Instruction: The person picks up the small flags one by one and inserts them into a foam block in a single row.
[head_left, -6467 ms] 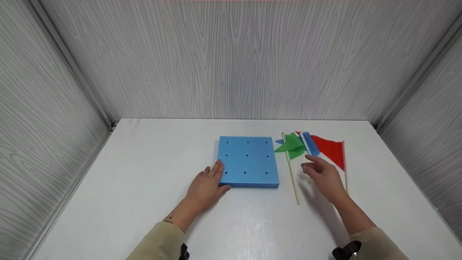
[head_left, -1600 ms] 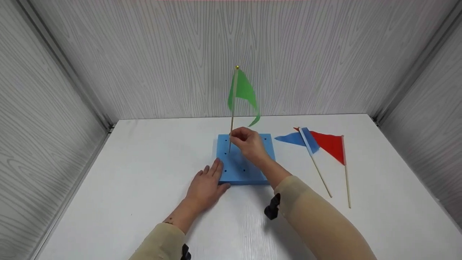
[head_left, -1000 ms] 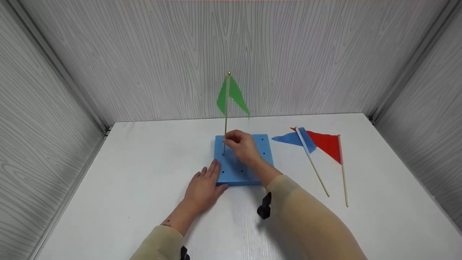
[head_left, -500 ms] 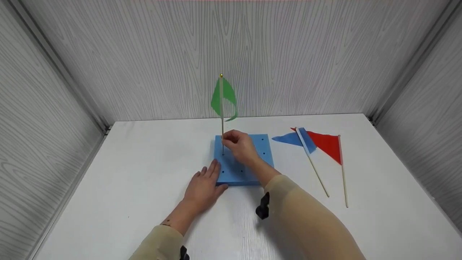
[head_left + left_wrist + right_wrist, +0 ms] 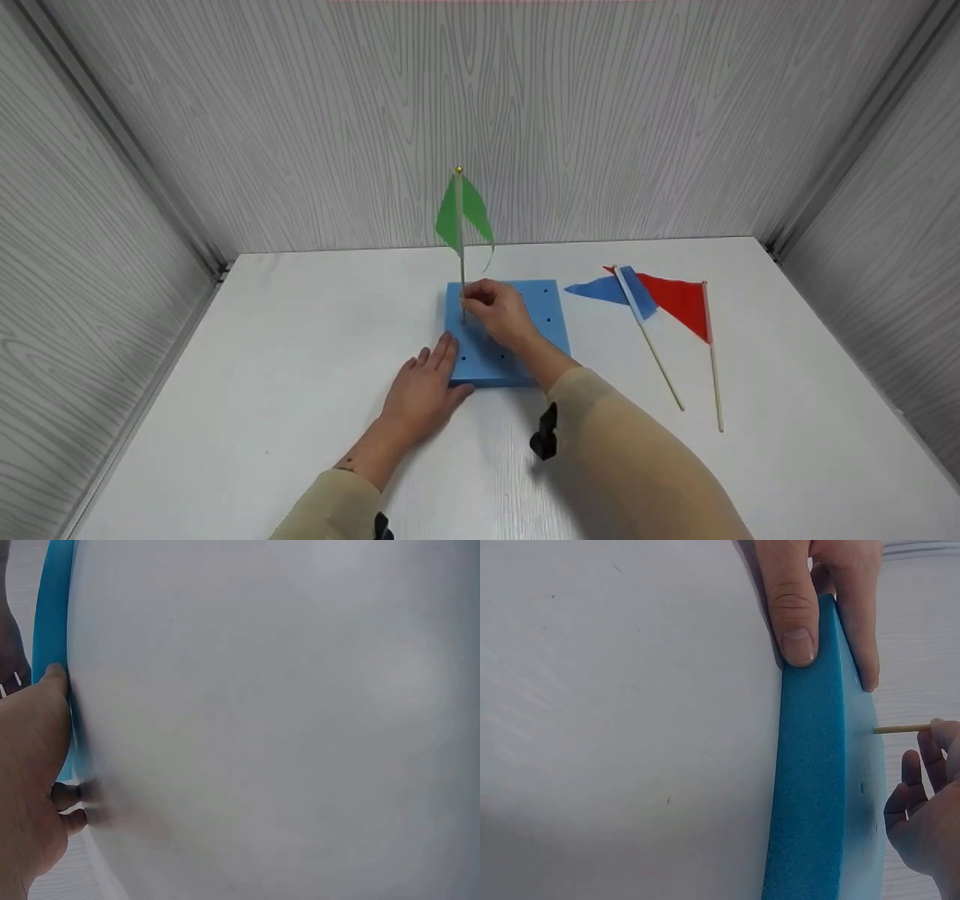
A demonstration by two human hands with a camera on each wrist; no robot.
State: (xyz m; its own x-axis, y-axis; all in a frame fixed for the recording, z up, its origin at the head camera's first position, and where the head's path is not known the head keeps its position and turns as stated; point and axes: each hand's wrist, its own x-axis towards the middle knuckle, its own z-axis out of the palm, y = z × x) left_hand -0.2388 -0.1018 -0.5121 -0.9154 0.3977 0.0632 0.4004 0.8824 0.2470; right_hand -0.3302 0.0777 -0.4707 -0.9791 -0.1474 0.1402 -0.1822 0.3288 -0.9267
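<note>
Since half a second ago the green flag [image 5: 463,217] is sitting lower: its gold tip is dropping a little against the back wall, and the right hand [image 5: 496,309] is riding down the stick with it, closer to the blue foam block [image 5: 525,319]. Compared with the oldest frame, the flag is no longer lying on the desk [image 5: 300,390] with the other two; it is now standing in the block's far-left area, just ahead of the right hand's fingertips.

The right hand is pinching the stick low down, fingers curled around it. The left hand [image 5: 424,386] is lying flat, fingers straight, pressing against the block's near-left corner, thumb along the near edge.

The head view is showing the whole flag, upright, its long axis running vertically, cloth at the top and hanging beside the stick. The right wrist view is missing the cloth but showing what the head view cannot: the bare stick [image 5: 900,729] meeting the block's top face [image 5: 862,765] square on, with the right hand's fingers [image 5: 937,742] beside it, and the left hand [image 5: 821,600] with its thumb on the block's side. The left wrist view is showing mostly blurred desk, a strip of block edge [image 5: 52,630] and the left hand [image 5: 30,780] touching it.

Well to the right of the right hand, the blue flag [image 5: 611,289] and the red flag [image 5: 682,304] are lying on the desk, sticks pointing toward the person.
</note>
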